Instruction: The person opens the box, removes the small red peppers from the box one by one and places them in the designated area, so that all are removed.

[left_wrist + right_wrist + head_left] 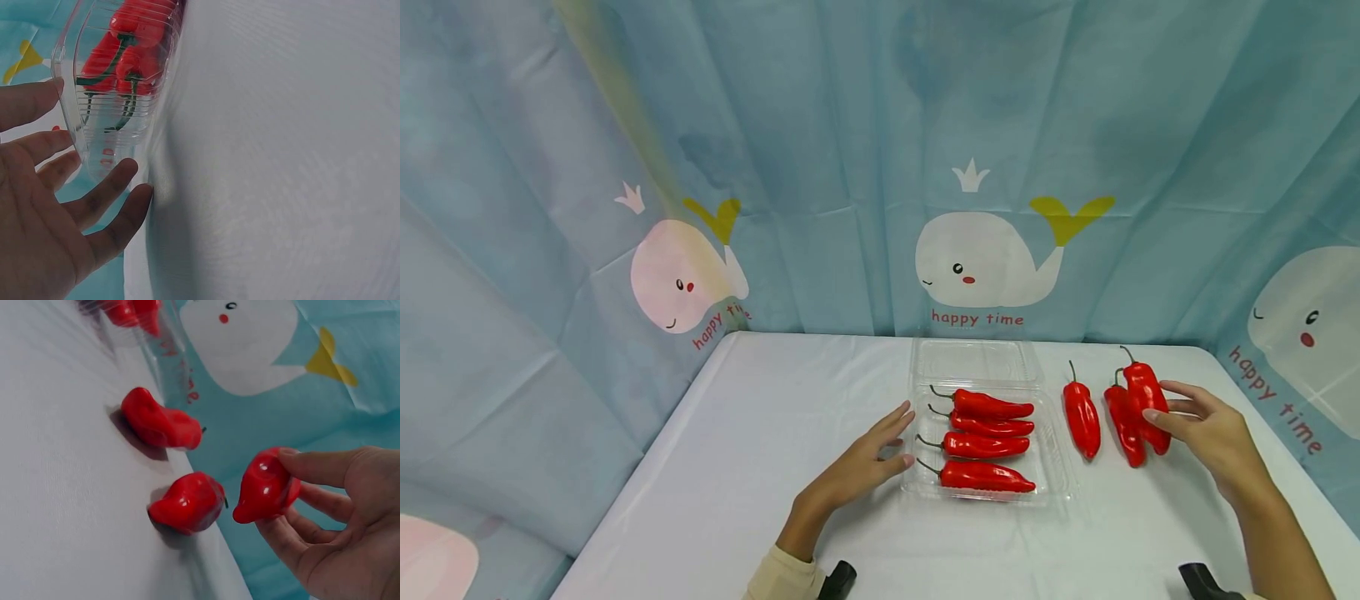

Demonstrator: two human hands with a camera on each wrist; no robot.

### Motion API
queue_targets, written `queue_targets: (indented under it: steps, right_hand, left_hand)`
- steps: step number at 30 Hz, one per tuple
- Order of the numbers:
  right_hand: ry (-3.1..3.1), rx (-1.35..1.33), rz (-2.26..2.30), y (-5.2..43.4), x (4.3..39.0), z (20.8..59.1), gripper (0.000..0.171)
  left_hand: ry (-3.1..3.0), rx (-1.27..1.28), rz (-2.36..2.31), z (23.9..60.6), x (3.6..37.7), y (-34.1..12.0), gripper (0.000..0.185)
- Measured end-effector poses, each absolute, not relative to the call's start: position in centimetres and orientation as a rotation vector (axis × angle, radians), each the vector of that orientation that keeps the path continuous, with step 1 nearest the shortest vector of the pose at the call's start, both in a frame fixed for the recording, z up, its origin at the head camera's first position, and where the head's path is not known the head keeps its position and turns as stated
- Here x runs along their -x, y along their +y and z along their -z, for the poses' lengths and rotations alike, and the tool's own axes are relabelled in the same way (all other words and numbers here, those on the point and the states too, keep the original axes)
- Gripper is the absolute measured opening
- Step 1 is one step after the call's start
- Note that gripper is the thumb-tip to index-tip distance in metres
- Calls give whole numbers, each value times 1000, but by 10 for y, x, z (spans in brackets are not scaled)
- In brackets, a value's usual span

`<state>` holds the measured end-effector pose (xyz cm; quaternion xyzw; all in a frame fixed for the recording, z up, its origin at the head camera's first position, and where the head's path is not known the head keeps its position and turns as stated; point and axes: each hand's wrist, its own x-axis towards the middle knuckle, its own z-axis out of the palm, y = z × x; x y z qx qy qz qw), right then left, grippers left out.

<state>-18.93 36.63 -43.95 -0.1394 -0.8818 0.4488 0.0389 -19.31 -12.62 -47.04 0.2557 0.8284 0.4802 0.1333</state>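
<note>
A clear plastic clamshell box (1052, 487) lies with its lid folded back, and several red peppers (985, 477) with dark stems are laid in its base. My left hand (857, 467) rests at the box's left edge, fingers spread; in the left wrist view its fingertips (59, 87) touch the clear wall. Over on the right, my right hand (1213, 433) pinches a red pepper (265, 487) between thumb and fingers. That pepper (1146, 400) partly covers another red pepper (1123, 425) on the table. One more pepper (1081, 421) lies between these and the box.
A white cloth covers the table (700, 483). Behind it hangs a blue curtain (820, 267) printed with whales. The box's open lid (973, 361) lies toward the back edge. Black straps (838, 579) show near both wrists.
</note>
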Motion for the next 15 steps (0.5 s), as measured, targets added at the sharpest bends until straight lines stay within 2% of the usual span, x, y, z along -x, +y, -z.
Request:
queue_targets:
  steps: [15]
  right_hand:
    - [-2733,584,-1440,389,193,450,85]
  left_hand:
    - [2418,-742,-1374,471,193,-126,70]
